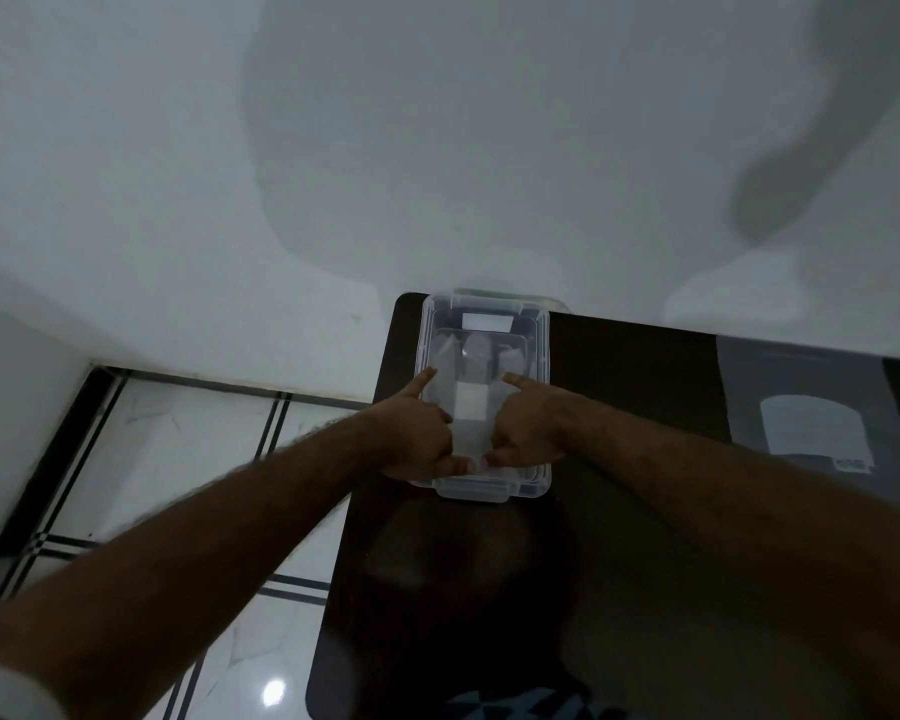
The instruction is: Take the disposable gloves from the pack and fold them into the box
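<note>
A clear plastic box [539, 324] stands on the far left part of a dark table [635, 366]. Both my hands reach into it over its near side. My left hand [421, 431] and my right hand [527, 431] each pinch the near edge of a thin, see-through glove [471, 407] with thumb and curled fingers, index fingers pointing away. The glove lies flat in the box between the hands; its far part blurs into other pale shapes at the back of the box. The grey glove pack [811, 407] lies flat at the table's right edge.
A white wall rises right behind the table. To the left, a white tiled floor [178, 459] with dark stripes lies below the table's left edge. Bare dark tabletop spreads between the box and the pack and toward me.
</note>
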